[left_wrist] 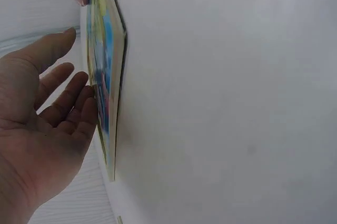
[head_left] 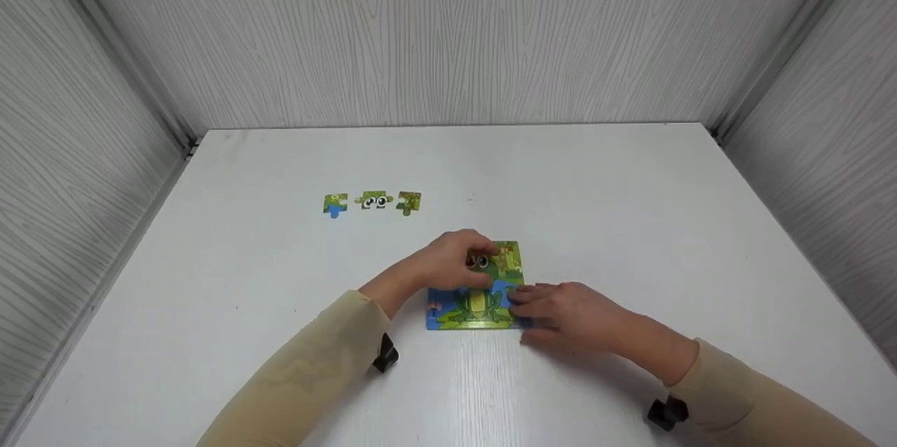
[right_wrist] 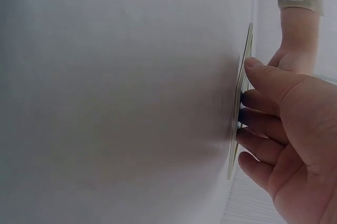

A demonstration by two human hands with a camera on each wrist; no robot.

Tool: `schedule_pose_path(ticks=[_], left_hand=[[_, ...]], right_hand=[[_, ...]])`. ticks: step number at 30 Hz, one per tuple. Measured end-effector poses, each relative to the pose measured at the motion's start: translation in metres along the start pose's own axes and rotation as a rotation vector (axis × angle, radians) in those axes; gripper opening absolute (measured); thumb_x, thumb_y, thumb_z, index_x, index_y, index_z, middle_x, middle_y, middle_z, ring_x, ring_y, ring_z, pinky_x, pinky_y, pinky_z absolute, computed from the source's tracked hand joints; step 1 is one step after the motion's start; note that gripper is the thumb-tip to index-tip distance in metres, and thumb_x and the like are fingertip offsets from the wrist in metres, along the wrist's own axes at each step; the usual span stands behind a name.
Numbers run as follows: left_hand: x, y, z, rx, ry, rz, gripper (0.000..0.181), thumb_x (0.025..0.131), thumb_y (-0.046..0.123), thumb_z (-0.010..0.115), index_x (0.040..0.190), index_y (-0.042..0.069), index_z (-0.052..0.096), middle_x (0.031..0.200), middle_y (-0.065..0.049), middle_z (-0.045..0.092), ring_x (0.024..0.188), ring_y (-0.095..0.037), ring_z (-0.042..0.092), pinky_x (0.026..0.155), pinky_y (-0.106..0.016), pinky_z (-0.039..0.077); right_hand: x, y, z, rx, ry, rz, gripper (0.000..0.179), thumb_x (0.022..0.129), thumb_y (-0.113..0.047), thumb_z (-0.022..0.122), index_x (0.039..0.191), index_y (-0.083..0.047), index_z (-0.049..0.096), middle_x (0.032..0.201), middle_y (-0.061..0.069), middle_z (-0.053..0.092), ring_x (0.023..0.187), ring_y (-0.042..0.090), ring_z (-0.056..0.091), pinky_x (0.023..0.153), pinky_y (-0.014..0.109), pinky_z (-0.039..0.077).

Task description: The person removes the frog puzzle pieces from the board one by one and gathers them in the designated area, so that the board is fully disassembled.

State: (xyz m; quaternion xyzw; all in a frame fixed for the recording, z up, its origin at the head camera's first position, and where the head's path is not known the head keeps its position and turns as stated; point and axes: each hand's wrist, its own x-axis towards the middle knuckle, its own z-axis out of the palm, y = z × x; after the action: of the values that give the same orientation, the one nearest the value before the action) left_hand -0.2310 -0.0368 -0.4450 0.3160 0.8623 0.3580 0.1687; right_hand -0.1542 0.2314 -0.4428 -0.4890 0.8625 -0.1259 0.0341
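A frog jigsaw puzzle (head_left: 478, 312) in a flat board lies on the table, green and blue with the frog's body showing. Over its upper left part is my left hand (head_left: 447, 261), thumb and fingers apart and loosely bent. The left wrist view shows that hand's lower fingertips (left_wrist: 90, 109) at the board's face, with nothing between thumb and fingers. My right hand (head_left: 578, 312) rests its fingers on the right edge of the puzzle; in the right wrist view they lie against the board (right_wrist: 231, 153). The left hand hides the puzzle's upper left corner.
Behind and left of the board lie three loose puzzle pieces: a green and blue one (head_left: 335, 202), one with two eyes (head_left: 375, 200) and a green-brown one (head_left: 409, 201). The white table (head_left: 596, 188) is bounded by grey wood-grain panels (head_left: 448, 33) at the back and sides.
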Motion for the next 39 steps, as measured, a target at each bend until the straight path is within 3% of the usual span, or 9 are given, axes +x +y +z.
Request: schedule_pose_path(ticks=[5,23,39], left_hand=[[0.005,-0.004,0.002,0.029,-0.036,0.044,0.051,0.089,0.028,0.086,0.135,0.012,0.072,0.135,-0.003,0.061,0.126,-0.021,0.056,0.111,-0.039,0.045],[0.002,-0.012,0.006,-0.002,-0.046,0.047,0.045,0.089,0.031,0.087,0.130,0.016,0.074,0.140,-0.001,0.056,0.133,-0.023,0.049,0.115,-0.041,0.040],[0.003,-0.013,0.008,0.013,-0.036,0.044,0.040,0.089,0.034,0.088,0.124,0.018,0.077,0.139,0.000,0.057,0.134,-0.022,0.048,0.114,-0.041,0.041]], right_hand=[[-0.002,0.002,0.002,0.020,-0.011,0.023,0.045,0.102,-0.031,0.074,0.138,-0.005,0.071,0.145,0.014,0.064,0.131,0.031,0.063,0.097,0.051,0.057],[-0.003,0.001,0.005,0.057,-0.050,0.086,0.051,0.101,-0.038,0.074,0.143,-0.010,0.068,0.150,0.009,0.060,0.136,0.030,0.059,0.093,0.052,0.058],[-0.003,0.002,0.006,0.023,-0.005,0.046,0.043,0.101,-0.027,0.075,0.139,-0.008,0.071,0.145,0.011,0.064,0.131,0.031,0.064,0.088,0.051,0.060]])
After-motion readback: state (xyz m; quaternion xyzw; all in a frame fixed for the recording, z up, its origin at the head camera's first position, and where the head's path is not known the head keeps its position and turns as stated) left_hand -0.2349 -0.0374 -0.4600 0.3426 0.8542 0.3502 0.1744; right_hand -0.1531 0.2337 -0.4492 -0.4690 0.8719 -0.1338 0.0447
